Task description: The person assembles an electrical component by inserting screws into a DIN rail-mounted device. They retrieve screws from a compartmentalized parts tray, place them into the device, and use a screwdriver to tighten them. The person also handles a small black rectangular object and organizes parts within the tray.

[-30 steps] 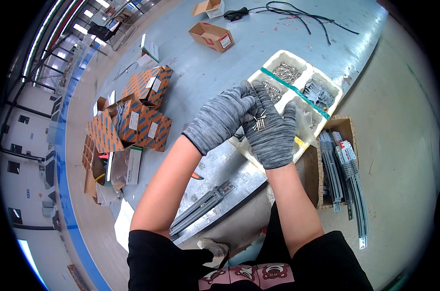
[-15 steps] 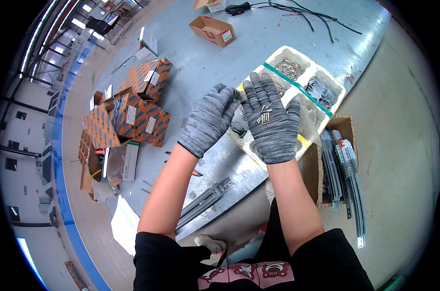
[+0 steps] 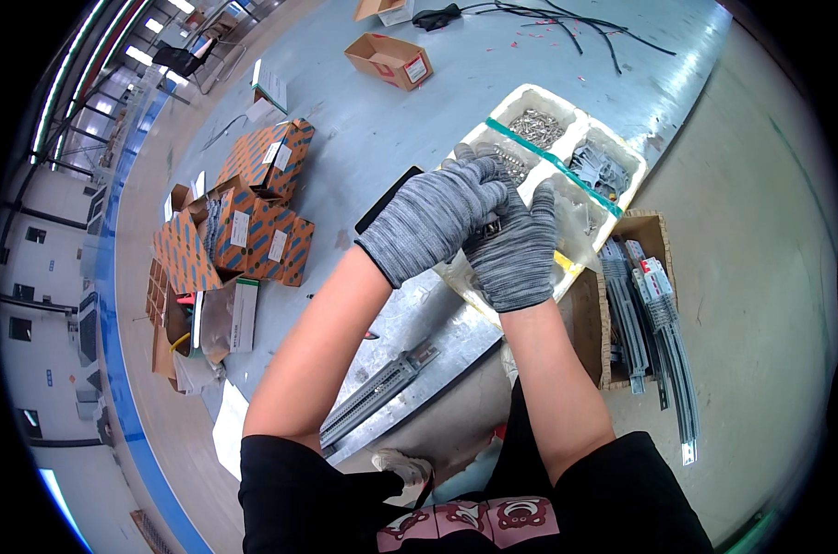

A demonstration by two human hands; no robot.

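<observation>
Both my hands wear grey knitted gloves and meet above the near left part of a white foam tray [image 3: 527,93]. My right hand [image 3: 516,263] is held palm up, its thumb extended and its fingers mostly covered. A few small metal screws [image 3: 489,228] show on its palm. Across that palm reaches my left hand [image 3: 433,217], fingers bent; whatever its fingertips pinch is hidden. Compartments around the hands hold shiny metal pieces [image 3: 537,129] and grey parts [image 3: 600,172]. Green tape [image 3: 548,157] crosses the tray, and clear plastic film [image 3: 578,236] lies over its right side.
Orange-and-blue patterned cartons [image 3: 253,231] crowd the table's left. An open brown box [image 3: 389,63] sits farther back, near black cables [image 3: 567,18]. Slotted rails [image 3: 382,390] lie along the near edge. At right, a carton [image 3: 646,226] holds long metal strips. A black flat thing [image 3: 382,205] shows behind my left wrist.
My left hand has moved right, from beside my right hand to over its palm, covering most of the screws. The black flat thing behind my left wrist has come into sight.
</observation>
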